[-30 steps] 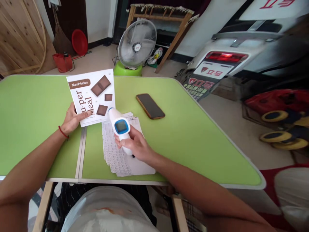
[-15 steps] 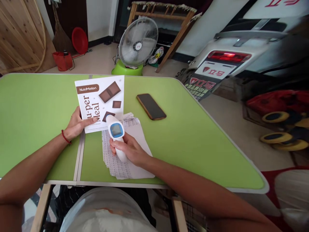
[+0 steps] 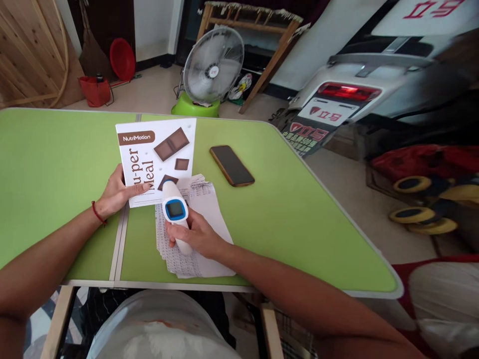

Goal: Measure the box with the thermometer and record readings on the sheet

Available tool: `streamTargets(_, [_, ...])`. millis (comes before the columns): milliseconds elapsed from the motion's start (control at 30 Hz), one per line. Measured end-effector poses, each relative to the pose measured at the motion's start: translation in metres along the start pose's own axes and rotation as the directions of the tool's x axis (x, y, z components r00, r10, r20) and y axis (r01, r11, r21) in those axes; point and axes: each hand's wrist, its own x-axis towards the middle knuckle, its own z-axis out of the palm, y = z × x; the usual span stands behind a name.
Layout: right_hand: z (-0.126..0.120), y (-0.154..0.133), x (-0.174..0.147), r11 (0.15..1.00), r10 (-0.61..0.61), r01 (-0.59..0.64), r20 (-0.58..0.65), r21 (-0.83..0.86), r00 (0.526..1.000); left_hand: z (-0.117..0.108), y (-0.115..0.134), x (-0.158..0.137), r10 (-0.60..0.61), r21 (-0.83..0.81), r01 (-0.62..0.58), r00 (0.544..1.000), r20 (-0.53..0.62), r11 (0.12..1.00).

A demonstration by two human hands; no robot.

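The right hand [image 3: 198, 234] was clamped on a scanner [image 3: 174, 214], its long axis aimed far-left at the packet [image 3: 157, 159] just beyond, which the left hand [image 3: 116, 194] pinned upright on the table [image 3: 292, 214].

The green folding table [image 3: 292, 219] carries a stack of printed sheets [image 3: 204, 234]; right of and beyond the stack lies a dark phone [image 3: 232, 165], just left a white packet [image 3: 157, 159].
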Motion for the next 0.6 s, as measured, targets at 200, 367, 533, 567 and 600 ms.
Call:
streamTargets(200, [-0.0021, 0.0087, -0.0010, 0.995, -0.104, 0.102, 0.081, 0.022, 0.991, 0.0012, -0.0009, -0.0001, 0.011, -0.012, -0.011, 1.000, 0.015, 1.000])
streamTargets(367, [-0.0043, 0.0082, -0.0011, 0.995, -0.100, 0.102, 0.122, -0.011, 0.988, 0.0025, 0.0010, -0.0012, 0.011, -0.026, -0.010, 0.999, 0.033, 1.000])
streamTargets(533, [-0.0053, 0.0098, -0.0008, 0.995, -0.098, 0.100, 0.112, -0.013, 0.989, 0.0029, 0.0018, -0.0016, 0.003, -0.022, -0.003, 1.000, 0.031, 1.000])
streamTargets(567, [-0.0056, 0.0104, -0.0007, 0.994, -0.104, 0.107, 0.111, -0.015, 0.988, 0.0029, 0.0017, -0.0016, 0.002, -0.019, -0.002, 1.000, 0.029, 1.000])
streamTargets(600, [-0.0059, 0.0110, -0.0006, 0.994, -0.110, 0.112, 0.111, -0.017, 0.988, 0.0029, 0.0016, -0.0014, 0.002, -0.018, -0.002, 1.000, 0.028, 1.000])
